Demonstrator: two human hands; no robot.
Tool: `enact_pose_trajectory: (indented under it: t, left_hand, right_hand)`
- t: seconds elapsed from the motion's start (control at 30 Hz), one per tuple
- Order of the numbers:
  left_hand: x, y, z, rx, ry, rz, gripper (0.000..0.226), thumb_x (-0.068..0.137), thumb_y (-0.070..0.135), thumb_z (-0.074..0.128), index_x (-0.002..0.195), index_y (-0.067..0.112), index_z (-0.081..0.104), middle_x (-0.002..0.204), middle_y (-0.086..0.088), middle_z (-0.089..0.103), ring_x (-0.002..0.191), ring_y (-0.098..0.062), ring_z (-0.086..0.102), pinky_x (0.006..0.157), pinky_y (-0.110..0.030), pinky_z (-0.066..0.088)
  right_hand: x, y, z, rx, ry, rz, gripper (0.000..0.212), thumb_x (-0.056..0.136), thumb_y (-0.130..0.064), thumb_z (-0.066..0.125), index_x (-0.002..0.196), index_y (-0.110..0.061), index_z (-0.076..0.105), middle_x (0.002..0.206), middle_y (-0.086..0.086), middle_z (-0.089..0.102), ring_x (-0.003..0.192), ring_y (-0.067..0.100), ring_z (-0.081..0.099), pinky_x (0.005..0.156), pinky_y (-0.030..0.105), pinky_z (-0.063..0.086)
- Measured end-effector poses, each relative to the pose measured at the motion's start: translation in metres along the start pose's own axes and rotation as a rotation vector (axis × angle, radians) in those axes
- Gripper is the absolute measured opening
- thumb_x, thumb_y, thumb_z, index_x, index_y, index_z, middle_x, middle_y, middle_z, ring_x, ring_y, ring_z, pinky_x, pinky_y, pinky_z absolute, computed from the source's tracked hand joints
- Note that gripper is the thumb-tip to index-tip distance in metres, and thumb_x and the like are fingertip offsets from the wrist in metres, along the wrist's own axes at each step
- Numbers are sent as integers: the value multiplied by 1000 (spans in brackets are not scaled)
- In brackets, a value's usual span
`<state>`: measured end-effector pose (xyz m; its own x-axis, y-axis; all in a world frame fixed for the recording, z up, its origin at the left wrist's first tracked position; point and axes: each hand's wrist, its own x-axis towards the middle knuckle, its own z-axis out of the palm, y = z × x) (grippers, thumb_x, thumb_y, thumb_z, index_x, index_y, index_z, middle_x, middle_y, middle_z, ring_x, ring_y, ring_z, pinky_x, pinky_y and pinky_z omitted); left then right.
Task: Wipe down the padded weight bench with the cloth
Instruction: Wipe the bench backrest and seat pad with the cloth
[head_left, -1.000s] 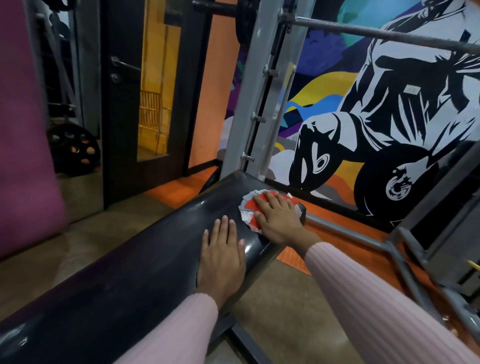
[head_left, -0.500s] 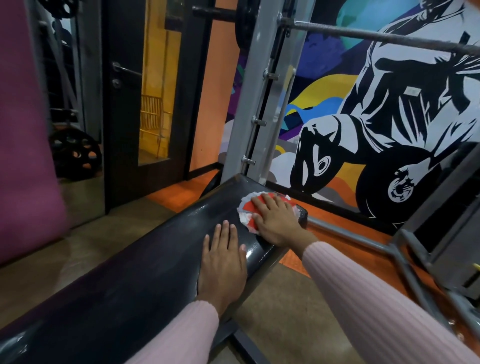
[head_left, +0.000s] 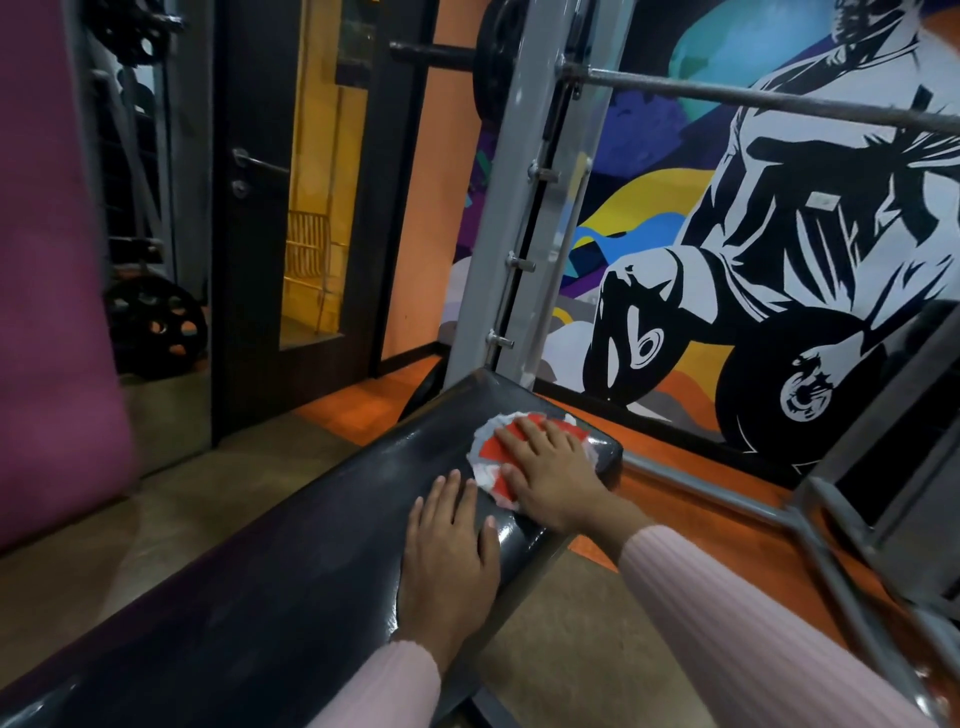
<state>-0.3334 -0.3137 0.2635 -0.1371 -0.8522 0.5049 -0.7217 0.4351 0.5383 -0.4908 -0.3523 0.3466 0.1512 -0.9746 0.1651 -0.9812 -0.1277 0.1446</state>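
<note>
Far left there's a purple pad (head_left: 52, 260), then a weight plate (head_left: 153, 325) leaning by the dark door (head_left: 249, 234). The black padded bench (head_left: 291, 545) runs diagonally up from bottom left. Left hand (head_left: 449, 551) lies flat on the padding, fingers spread, holding nothing. Just beside it, the right hand (head_left: 553, 475) presses palm-down on the red and white cloth (head_left: 491, 452), pinning it near the bench's far end. Behind that stands a grey rack upright (head_left: 519, 208), and a barbell (head_left: 753, 98) crosses the painted mural (head_left: 779, 260).
</note>
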Motion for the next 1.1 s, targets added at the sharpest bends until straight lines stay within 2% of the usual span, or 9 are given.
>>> enact_pose_trajectory:
  t: [0.1, 0.23, 0.33, 0.57, 0.7, 0.8, 0.9, 1.0, 1.1]
  left_hand:
    - [3, -4, -1, 12, -7, 45, 67, 90, 47, 9, 144, 16, 35, 153, -3, 28, 143, -14, 18, 114, -31, 6]
    - [2, -10, -2, 84, -65, 108, 74, 87, 44, -5, 147, 14, 24, 156, -5, 19, 144, -17, 13, 116, -35, 9]
    - [3, -8, -7, 116, -55, 111, 70, 89, 42, -1, 146, 13, 30, 154, -7, 26, 143, -19, 20, 116, -37, 19]
    - [6, -24, -16, 10, -82, 170, 67, 90, 55, 15, 146, 23, 29, 154, 4, 24, 142, -8, 15, 114, -22, 9]
    - [9, -36, -16, -118, -91, 201, 69, 86, 59, 18, 144, 24, 35, 151, 12, 26, 139, 1, 13, 112, -18, 9]
    - [10, -41, -17, -161, -77, 234, 60, 91, 50, 20, 142, 22, 38, 150, 13, 27, 135, 7, 11, 114, -17, 11]
    - [5, -42, -16, -143, -29, 255, 57, 94, 42, 19, 140, 18, 42, 149, 7, 34, 135, 5, 14, 110, -10, 5]
    - [2, -42, -15, -155, 9, 252, 52, 94, 35, 25, 134, 13, 50, 144, 1, 44, 135, -3, 27, 112, -18, 15]
    - [0, -42, -13, -141, 27, 247, 54, 94, 35, 22, 135, 14, 50, 144, 1, 44, 136, -9, 32, 113, -19, 14]
  right_hand:
    - [-14, 19, -7, 56, -25, -101, 56, 99, -51, 23, 151, -38, 9, 162, -5, 7, 148, 21, 3, 119, 48, 4]
    - [13, 29, -10, 21, -45, 89, 61, 95, -54, 18, 152, -34, 12, 162, 0, 11, 148, 26, 9, 119, 48, 9]
    - [27, 5, -7, -3, -64, 150, 58, 99, -49, 21, 153, -31, 7, 162, 3, 6, 148, 31, 3, 119, 50, 5]
    - [-12, 34, -15, 60, -111, -130, 56, 98, -52, 23, 151, -39, 10, 162, -6, 5, 148, 18, 1, 119, 51, 4]
    - [29, 42, -9, 28, -78, 10, 57, 96, -47, 25, 150, -34, 19, 161, 0, 14, 148, 27, 11, 118, 51, 13]
    - [49, 17, -3, -30, -92, 109, 57, 98, -50, 21, 151, -35, 9, 162, 1, 7, 148, 30, 6, 119, 51, 8]
    - [25, 5, -3, -48, -49, -26, 61, 93, -57, 13, 151, -39, 6, 162, -2, 6, 148, 26, 5, 119, 48, 6]
    - [-6, 25, -5, 43, -39, -172, 69, 85, -69, 5, 150, -43, 10, 161, -9, 9, 148, 16, 4, 120, 46, 6]
    - [0, 48, -4, 9, -31, -57, 68, 87, -67, 7, 150, -41, 13, 161, -8, 11, 149, 18, 6, 119, 48, 11]
